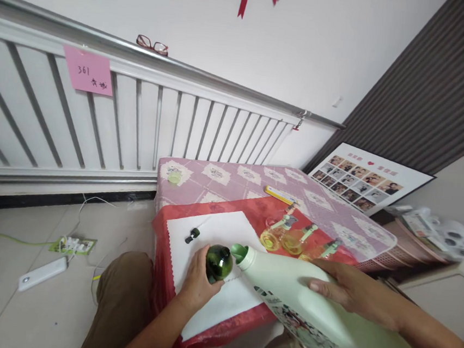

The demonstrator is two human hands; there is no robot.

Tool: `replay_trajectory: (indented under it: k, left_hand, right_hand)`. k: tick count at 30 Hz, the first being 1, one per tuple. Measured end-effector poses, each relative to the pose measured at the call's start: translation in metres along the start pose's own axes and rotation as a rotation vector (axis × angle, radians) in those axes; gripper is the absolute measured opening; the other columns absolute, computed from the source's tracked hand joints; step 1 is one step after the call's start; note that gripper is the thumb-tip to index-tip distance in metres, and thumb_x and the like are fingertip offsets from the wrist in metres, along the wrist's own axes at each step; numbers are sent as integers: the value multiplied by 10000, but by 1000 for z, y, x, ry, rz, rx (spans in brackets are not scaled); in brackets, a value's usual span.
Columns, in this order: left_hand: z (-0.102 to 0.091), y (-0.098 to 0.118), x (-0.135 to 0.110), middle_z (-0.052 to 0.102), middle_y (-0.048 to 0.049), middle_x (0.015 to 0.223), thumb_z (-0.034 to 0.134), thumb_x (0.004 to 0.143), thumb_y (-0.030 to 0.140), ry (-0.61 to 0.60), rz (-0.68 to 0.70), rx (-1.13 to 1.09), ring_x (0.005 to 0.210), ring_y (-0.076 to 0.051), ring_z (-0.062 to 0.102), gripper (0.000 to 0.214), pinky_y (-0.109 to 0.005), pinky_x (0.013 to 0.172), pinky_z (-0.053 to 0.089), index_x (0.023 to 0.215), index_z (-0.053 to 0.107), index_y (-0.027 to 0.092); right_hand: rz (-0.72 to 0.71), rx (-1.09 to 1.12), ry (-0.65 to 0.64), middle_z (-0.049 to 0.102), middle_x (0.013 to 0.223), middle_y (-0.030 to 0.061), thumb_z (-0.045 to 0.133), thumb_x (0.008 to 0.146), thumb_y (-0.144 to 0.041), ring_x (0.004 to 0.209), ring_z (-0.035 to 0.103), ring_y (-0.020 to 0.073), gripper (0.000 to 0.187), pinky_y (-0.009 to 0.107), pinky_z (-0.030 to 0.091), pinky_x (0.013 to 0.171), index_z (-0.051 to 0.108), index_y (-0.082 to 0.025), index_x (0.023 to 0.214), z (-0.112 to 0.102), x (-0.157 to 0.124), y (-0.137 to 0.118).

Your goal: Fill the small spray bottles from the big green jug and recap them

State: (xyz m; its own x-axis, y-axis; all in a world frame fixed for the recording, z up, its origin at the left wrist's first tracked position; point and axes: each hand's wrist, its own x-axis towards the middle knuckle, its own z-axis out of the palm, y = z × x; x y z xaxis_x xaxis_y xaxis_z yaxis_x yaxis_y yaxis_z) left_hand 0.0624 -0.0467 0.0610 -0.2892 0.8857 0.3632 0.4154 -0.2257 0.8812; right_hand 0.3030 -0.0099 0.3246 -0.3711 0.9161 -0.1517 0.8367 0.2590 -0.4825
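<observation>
My left hand [197, 283] is wrapped round a small dark green bottle [219, 264] over the white sheet. With my right hand [339, 291] I grip a large pale green detergent jug [298, 295], tilted so that its green spout [239, 253] points at the small bottle's neck. Spout and neck are very close; whether they touch I cannot tell, and no stream of liquid shows. A dark green pump top [192, 236] lies on the white sheet [219, 225], left of the bottle. Several clear bottles with yellow liquid [270, 240] and green pump tops stand behind the jug.
A red cover [164, 282] lies on the patterned tablecloth [231, 182]. A yellow and white box [280, 195] and a pale green lid-like piece [174, 176] rest farther back. A radiator [159, 118] runs behind the table. A power strip [73, 245] and white power bank [42, 274] are on the floor.
</observation>
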Motion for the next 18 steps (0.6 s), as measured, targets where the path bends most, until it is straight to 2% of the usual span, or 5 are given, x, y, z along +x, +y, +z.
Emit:
replay_trajectory:
  k: [1, 3, 14, 18]
  left_hand:
    - [0, 0, 0, 440, -173, 1351, 720, 589, 174, -5, 2, -2, 1269, -339, 412, 901, -514, 1064, 351, 1375, 278, 168]
    - [0, -1, 0, 439, -171, 1352, 726, 586, 182, -12, 2, -6, 1267, -339, 412, 909, -511, 1065, 351, 1377, 278, 173]
    - [-4, 0, 1, 445, -160, 1353, 719, 597, 195, -40, -11, -28, 1271, -331, 403, 899, -488, 1080, 335, 1387, 291, 166]
    - [-5, 1, 1, 440, -156, 1356, 714, 603, 192, -47, -23, -39, 1275, -332, 398, 898, -495, 1080, 326, 1392, 285, 175]
  right_hand:
    - [8, -14, -149, 744, 796, 37, 597, 707, -607, 705, 681, 247, 404, 270, 500, 589, 709, -246, 848, -6, 2, -2]
    - [27, -39, -310, 743, 899, 45, 572, 768, -560, 805, 682, 261, 378, 276, 504, 660, 688, -252, 954, -16, 4, -8]
    - [34, -168, -295, 717, 771, 44, 568, 759, -578, 720, 655, 239, 370, 275, 483, 620, 687, -230, 800, -23, 14, -37]
    - [20, -171, -302, 722, 772, 33, 562, 762, -574, 719, 661, 233, 360, 269, 487, 616, 696, -245, 818, -25, 15, -42]
